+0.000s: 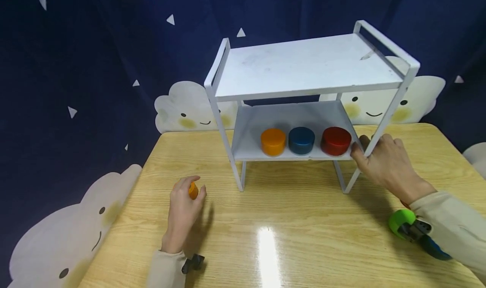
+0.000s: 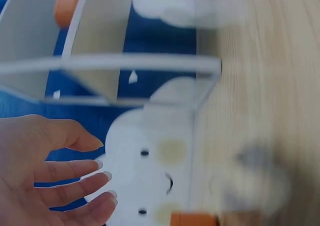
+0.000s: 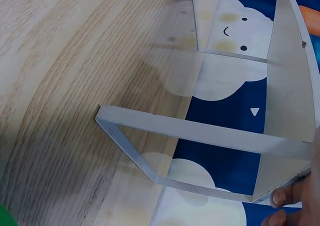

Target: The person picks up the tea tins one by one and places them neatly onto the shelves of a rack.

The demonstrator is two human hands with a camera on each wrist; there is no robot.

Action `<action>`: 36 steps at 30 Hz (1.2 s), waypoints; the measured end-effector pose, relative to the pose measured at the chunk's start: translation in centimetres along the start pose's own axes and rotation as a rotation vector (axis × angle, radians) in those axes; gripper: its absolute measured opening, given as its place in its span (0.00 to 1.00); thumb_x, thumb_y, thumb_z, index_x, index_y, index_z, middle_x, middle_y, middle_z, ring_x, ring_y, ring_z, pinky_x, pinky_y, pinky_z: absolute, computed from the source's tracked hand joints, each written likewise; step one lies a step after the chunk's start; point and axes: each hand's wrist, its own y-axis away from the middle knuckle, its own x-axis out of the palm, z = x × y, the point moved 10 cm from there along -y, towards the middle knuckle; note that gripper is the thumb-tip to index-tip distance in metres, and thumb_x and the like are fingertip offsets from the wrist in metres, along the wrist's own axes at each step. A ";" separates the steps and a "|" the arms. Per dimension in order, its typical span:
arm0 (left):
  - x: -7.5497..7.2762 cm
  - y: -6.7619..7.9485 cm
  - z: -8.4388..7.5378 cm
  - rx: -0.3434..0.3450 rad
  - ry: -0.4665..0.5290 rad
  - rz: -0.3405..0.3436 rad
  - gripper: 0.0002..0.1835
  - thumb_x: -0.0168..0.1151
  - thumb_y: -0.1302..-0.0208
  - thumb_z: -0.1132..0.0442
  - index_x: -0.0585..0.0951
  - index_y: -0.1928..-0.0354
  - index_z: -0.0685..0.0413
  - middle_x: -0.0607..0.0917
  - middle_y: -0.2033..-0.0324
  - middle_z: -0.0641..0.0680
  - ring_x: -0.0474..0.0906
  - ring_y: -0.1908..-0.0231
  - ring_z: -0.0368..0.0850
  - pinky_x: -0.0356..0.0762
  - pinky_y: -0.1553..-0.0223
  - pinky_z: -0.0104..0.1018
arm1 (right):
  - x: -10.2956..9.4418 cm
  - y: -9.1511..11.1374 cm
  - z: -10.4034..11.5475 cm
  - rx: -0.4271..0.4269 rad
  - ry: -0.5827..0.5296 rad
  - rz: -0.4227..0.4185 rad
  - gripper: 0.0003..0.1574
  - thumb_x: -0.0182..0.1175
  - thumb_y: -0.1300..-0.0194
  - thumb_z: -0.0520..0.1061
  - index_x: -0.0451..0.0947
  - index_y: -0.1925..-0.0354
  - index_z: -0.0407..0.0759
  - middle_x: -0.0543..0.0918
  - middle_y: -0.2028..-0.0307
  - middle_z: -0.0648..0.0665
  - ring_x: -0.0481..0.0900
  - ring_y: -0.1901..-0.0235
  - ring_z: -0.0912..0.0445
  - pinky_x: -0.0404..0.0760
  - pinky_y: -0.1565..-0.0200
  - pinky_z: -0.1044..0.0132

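A white two-tier shelf rack [image 1: 311, 64] stands on the wooden table. My right hand [image 1: 387, 161] grips its right side by the front post at the lower tier, thumb at the tier's front edge. In the right wrist view, the fingertips [image 3: 286, 195] show at the lower tier's side edge. On that tier stand an orange round tub [image 1: 273, 142], a blue one [image 1: 301, 140] and a red one [image 1: 336, 141]. My left hand [image 1: 184, 208] is left of the rack, fingers apart and lightly bent, holding nothing. Beyond its fingers is a small orange object [image 1: 193, 190], partly hidden.
Under the right forearm lie a green round object [image 1: 400, 221] and a blue object [image 1: 434, 249], partly covered by the sleeve and wrist camera. A dark blue curtain [image 1: 114, 39] with clouds and triangles hangs behind the table [image 1: 303, 237].
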 end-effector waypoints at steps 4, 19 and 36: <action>-1.3 0.3 2.4 -0.067 -0.035 -0.012 0.16 0.67 0.46 0.72 0.80 0.55 0.72 0.80 0.55 0.69 0.74 0.52 0.67 0.76 0.55 0.55 | 0.0 -0.1 0.2 -0.005 -0.016 -0.002 0.21 0.46 0.35 0.51 0.60 0.83 0.47 0.57 0.91 0.52 0.55 0.89 0.55 0.52 0.84 0.61; 0.7 1.4 7.8 -0.285 -0.094 0.184 0.32 0.69 0.44 0.65 0.69 0.40 0.74 0.68 0.42 0.74 0.62 0.42 0.72 0.65 0.43 0.61 | 0.2 0.0 0.0 0.007 0.001 0.016 0.21 0.45 0.34 0.51 0.61 0.82 0.47 0.58 0.91 0.51 0.56 0.89 0.54 0.52 0.84 0.61; 2.5 1.3 9.7 -0.375 -0.104 0.310 0.39 0.66 0.41 0.63 0.59 0.35 0.78 0.68 0.43 0.78 0.66 0.43 0.72 0.67 0.43 0.61 | 0.0 0.0 0.0 0.017 0.014 0.021 0.21 0.46 0.34 0.52 0.61 0.82 0.47 0.58 0.91 0.51 0.56 0.88 0.54 0.52 0.81 0.60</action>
